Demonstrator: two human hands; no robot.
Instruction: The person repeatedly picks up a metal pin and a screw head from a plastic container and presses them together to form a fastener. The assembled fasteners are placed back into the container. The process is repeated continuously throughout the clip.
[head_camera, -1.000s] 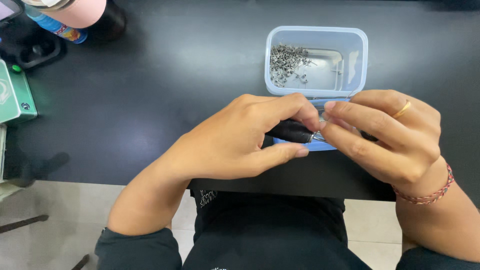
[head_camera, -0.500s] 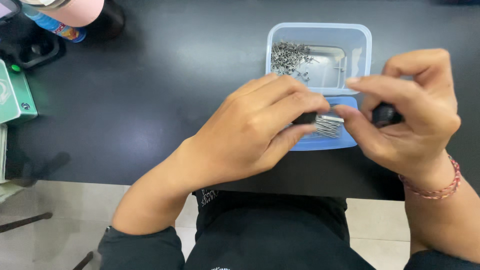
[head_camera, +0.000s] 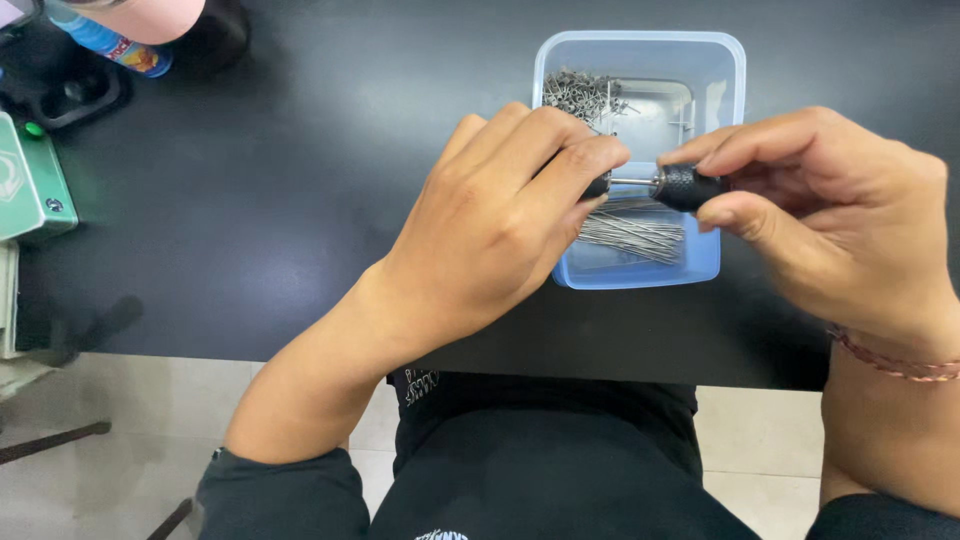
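— Black tabletop (head_camera: 300, 200) is seen under everything, with pale floor below its near edge. What is held closest to the body?

— A small black knurled part (head_camera: 690, 186) is pinched between thumb and fingers of the right hand (head_camera: 830, 225), closed tightly round it. A thin metal pin (head_camera: 633, 182) is seen running from it toward the left hand (head_camera: 500, 220), whose fingertips are curled shut on another dark piece (head_camera: 597, 186); how much of that piece is gripped cannot be told, since it is mostly hidden.

— Where is all this held?

— Just above the near half of a blue plastic box (head_camera: 640, 275), over a bundle of straight wires (head_camera: 630, 232).

— What could be spoiled?

— The pin could probably be bent if the two hands are pulled off line. If either pinch is loosened, the part would likely be dropped among the wires. The box could be nudged by a wrist.

— And farther back?

— A heap of small metal bits (head_camera: 580, 95) is kept in the far corner of the box; beyond, at the left, a green case (head_camera: 30, 185) and a pink bottle (head_camera: 140, 15) are set.
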